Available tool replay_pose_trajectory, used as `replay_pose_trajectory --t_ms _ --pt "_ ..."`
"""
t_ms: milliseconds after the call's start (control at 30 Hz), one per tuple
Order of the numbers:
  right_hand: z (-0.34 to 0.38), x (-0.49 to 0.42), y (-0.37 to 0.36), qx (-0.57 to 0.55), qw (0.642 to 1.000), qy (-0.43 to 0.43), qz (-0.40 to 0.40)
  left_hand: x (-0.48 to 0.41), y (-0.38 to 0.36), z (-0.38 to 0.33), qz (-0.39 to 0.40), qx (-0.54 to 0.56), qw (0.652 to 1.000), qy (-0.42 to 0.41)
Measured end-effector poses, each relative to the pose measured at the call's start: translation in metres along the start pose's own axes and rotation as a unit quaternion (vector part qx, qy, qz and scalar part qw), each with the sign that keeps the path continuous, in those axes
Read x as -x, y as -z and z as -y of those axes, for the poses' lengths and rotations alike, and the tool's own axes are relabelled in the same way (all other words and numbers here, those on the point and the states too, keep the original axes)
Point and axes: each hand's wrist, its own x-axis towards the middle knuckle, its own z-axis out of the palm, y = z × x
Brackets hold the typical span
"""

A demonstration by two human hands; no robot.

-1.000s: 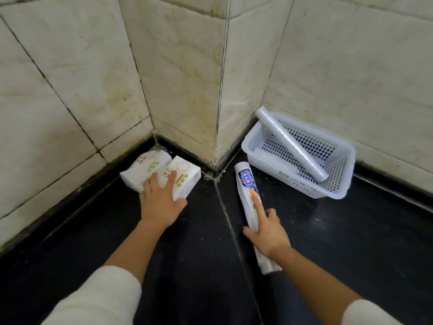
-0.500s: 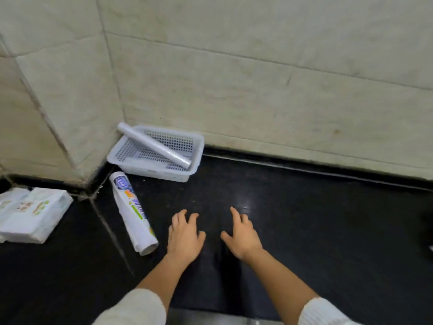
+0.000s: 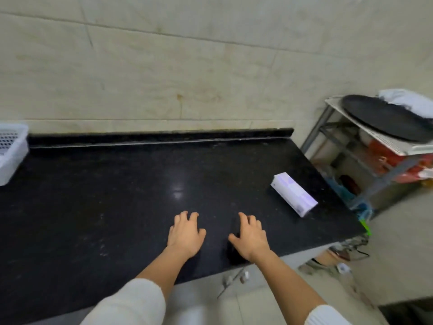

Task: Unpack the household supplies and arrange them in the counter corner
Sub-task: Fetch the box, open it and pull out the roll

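Note:
A white box with pale purple print point(image 3: 294, 197) lies on the black counter point(image 3: 117, 195) near its right end. Part of the white perforated basket point(image 3: 10, 152) shows at the left edge, against the tiled wall. My left hand point(image 3: 186, 233) and my right hand point(image 3: 250, 235) rest palm down side by side on the counter near its front edge, fingers spread, holding nothing. The box lies to the right of my right hand, apart from it. The tissue packs and the rolls are out of view.
A metal rack point(image 3: 365, 160) stands past the counter's right end, with a black round pan point(image 3: 384, 118) and a white cloth point(image 3: 407, 100) on top and red items below. The counter's front edge runs just below my wrists.
My view has swung right, away from the corner. The tissue packs and rolls left the frame and the white box came in. Both hands let go of the items and lie flat, empty.

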Motion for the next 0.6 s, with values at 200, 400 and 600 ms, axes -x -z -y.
replay_pose_trajectory --t_ms 200,400,600 --pt "-0.095 -0.038 0.044 0.016 0.998 -0.04 -0.038 -0.039 -0.055 -0.075 0.036 -0.014 0.999 -0.018" --pt "-0.151 -0.099 0.085 0.017 0.994 -0.056 -0.09 -0.098 -0.091 -0.124 -0.011 -0.015 1.0 -0.023" --pt "-0.188 -0.146 0.105 0.033 0.996 -0.064 -0.059 -0.125 -0.126 -0.152 -0.012 -0.06 0.998 0.003"
